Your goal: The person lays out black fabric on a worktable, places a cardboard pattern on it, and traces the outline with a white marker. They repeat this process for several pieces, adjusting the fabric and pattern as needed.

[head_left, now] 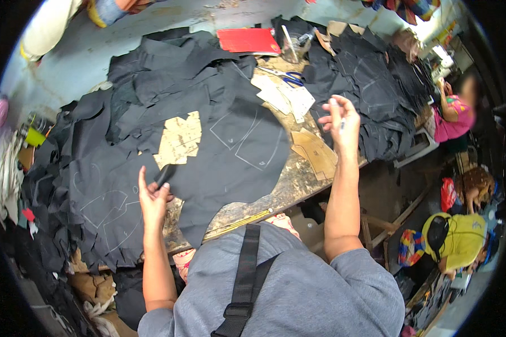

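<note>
A large sheet of black material [247, 140] covers much of the worktable, with pale outlined shapes drawn on it and a ragged hole near its middle. Beside that hole, my left hand [154, 197] pinches a curled flap of the sheet between thumb and fingers, its index finger raised. My right hand [342, 121] is lifted above the table's right part, fingers bent around a slim whitish stick, possibly a pen or chalk; its exact kind is too small to tell. Under and near this hand lie brown card patterns [315, 153] and cream card patterns [287, 96].
Blue-handled scissors [289, 77], a red folder [248, 41] and a clear cup [295, 48] lie toward the back. More black pieces [360, 84] are heaped at right. A yellow ruler [239, 223] runs along the front edge. Other people [454, 119] sit at right.
</note>
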`<state>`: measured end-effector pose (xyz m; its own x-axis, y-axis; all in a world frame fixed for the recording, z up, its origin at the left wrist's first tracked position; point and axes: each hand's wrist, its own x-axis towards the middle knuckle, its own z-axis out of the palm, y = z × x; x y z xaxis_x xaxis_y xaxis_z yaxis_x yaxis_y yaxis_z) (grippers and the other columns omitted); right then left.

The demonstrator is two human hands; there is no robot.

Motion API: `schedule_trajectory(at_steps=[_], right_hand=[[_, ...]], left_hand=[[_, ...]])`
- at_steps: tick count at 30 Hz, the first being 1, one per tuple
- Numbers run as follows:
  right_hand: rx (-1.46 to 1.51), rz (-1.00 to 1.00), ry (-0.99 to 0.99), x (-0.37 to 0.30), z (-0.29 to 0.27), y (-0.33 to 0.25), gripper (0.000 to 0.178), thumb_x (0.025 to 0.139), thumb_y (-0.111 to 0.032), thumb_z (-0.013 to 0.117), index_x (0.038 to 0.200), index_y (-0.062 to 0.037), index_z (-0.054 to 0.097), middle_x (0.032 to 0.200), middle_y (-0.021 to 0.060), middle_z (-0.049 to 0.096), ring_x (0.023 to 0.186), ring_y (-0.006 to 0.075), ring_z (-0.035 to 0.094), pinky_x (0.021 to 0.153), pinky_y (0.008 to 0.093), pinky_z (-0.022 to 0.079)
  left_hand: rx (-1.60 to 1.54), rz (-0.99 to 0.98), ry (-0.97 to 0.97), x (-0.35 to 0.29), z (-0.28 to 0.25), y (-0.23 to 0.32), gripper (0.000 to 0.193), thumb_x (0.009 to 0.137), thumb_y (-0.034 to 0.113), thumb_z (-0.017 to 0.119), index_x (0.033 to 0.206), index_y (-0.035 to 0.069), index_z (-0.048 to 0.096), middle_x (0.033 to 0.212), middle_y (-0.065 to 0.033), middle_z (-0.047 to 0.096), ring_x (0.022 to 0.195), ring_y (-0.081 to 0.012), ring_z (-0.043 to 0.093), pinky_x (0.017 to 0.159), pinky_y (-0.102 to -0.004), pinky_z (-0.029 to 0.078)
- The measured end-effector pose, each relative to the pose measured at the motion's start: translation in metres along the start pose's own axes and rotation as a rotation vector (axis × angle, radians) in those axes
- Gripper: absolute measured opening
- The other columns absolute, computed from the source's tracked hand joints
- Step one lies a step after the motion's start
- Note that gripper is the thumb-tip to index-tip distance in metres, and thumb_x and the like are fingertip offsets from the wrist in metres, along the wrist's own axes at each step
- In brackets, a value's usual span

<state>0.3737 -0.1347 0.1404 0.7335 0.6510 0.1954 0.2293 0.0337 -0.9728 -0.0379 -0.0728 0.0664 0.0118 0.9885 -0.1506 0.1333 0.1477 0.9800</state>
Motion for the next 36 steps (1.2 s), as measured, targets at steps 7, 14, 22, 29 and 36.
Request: schedule_trajectory(at_steps=[7,14,22,29,36], right_hand=[[-0.402,0.145,-0.042,0.012,-0.064,0.041,0.030,0.089,-0.025,0.058,0.099,0.0034,0.058,0.073,0.0072,0.063,0.053,0.0083,0.057,0.046,0.0227,0.043],[-1.042,0.173,-0.260,-0.035,-0.070,0.062,0.053,0.051,-0.022,0.087,0.093,-0.0007,0.063,0.079,0.0138,0.065,0.076,0.0257,0.063,0.068,0.0356,0.048],[-0.867,0.137,-0.240,-0.036,-0.074,0.069,0.026,0.066,-0.012,0.077,0.084,0.0001,0.063,0.074,0.0133,0.065,0.069,0.0224,0.063,0.063,0.0344,0.048],[-0.147,0.104,-0.308,-0.031,-0.018,0.024,0.040,0.079,0.006,0.061,0.117,0.0053,0.052,0.092,0.0104,0.066,0.079,0.0115,0.061,0.073,0.0242,0.048],[-0.013,0.273,-0.768,-0.102,0.129,0.037,0.050,0.070,0.010,0.058,0.119,0.0010,0.053,0.086,0.0065,0.061,0.080,0.0127,0.060,0.071,0.0261,0.049]], left_hand=[[0.255,0.218,0.008,0.008,0.016,-0.047,0.038,0.075,-0.009,0.062,0.112,-0.003,0.061,0.106,-0.0111,0.052,0.067,-0.0054,0.051,0.060,-0.0158,0.044],[0.407,0.268,0.041,0.026,0.044,-0.034,0.042,0.071,0.000,0.070,0.112,0.001,0.062,0.107,-0.0158,0.056,0.056,-0.0071,0.044,0.055,-0.0205,0.041],[0.999,0.335,-0.026,0.019,0.031,-0.020,0.071,0.068,0.043,0.074,0.125,0.007,0.053,0.127,-0.0183,0.051,0.127,-0.0315,0.035,0.101,-0.0635,0.014],[1.126,0.197,-0.186,0.022,0.018,-0.013,0.112,0.047,0.065,0.075,0.141,0.018,0.034,0.151,-0.0163,0.010,0.140,-0.0343,0.005,0.099,-0.0709,0.001],[1.129,0.168,-0.241,0.023,0.015,-0.014,0.130,0.032,0.065,0.078,0.143,0.018,0.029,0.151,-0.0188,0.009,0.140,-0.0338,0.002,0.101,-0.0693,0.001]])
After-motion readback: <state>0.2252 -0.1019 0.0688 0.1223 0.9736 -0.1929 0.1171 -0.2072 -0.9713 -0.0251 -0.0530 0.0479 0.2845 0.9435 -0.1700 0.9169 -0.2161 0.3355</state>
